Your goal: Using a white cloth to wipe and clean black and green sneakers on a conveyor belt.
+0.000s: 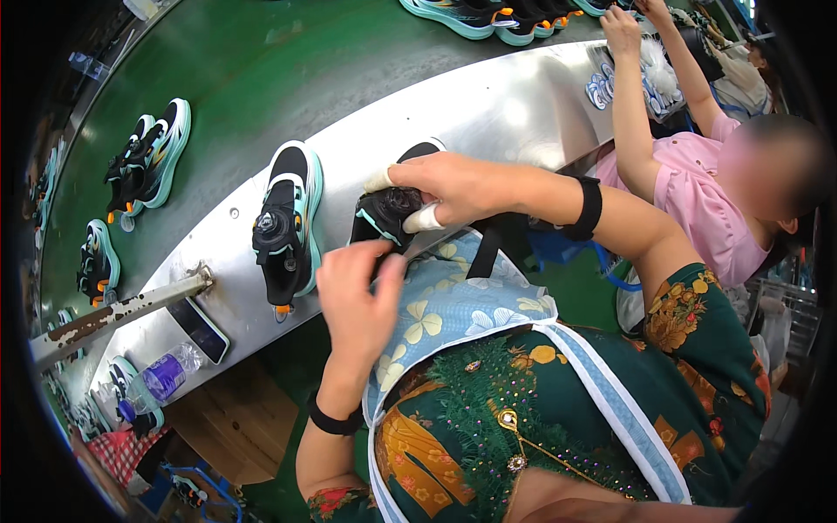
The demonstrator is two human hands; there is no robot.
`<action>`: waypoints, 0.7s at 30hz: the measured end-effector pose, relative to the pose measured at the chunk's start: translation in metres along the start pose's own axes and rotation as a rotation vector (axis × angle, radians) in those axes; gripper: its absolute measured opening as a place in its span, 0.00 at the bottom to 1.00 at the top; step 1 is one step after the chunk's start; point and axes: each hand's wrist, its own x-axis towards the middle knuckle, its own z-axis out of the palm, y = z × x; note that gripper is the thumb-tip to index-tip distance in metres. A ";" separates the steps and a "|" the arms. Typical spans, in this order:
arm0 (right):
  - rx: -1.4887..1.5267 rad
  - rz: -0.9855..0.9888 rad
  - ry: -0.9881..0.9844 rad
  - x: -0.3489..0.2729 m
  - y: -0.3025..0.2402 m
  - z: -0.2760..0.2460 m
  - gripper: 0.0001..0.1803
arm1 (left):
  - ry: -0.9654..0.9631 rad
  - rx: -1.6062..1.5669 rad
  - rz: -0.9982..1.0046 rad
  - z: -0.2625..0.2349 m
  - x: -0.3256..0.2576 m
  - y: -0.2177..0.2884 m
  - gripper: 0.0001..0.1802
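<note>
My right hand (449,190), with pale finger covers on its thumb and a finger, grips a black sneaker (384,212) with a dark round dial on its tongue. The hand hides much of the shoe, whose toe points away. Close to the heel end is my left hand (356,292), fingers bent and slightly blurred; their tips are partly hidden, so whether they hold anything does not show. Left of that shoe, another black sneaker (288,218) with a white and mint sole and an orange heel loop rests on the metal ledge (366,122).
Several sneakers (157,161) sit on the green conveyor belt (261,61). A rusty metal bar (122,315), a phone (199,329) and a plastic bottle (161,376) are at the left. At the right, a co-worker in a pink top (697,183) reaches toward the belt.
</note>
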 end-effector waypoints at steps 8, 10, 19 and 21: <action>-0.402 -0.070 -0.049 0.000 -0.013 0.004 0.27 | -0.196 -0.024 0.074 0.010 -0.008 -0.014 0.15; -0.361 -0.157 -0.125 -0.003 -0.013 -0.001 0.28 | -0.057 -0.323 -0.269 0.010 -0.010 -0.017 0.16; -0.540 0.018 -0.236 0.021 -0.028 -0.002 0.24 | -0.120 -0.717 -0.641 -0.005 0.018 -0.015 0.16; -0.586 0.003 -0.215 0.023 -0.029 0.004 0.22 | -0.038 -0.668 -0.757 -0.016 0.017 -0.004 0.15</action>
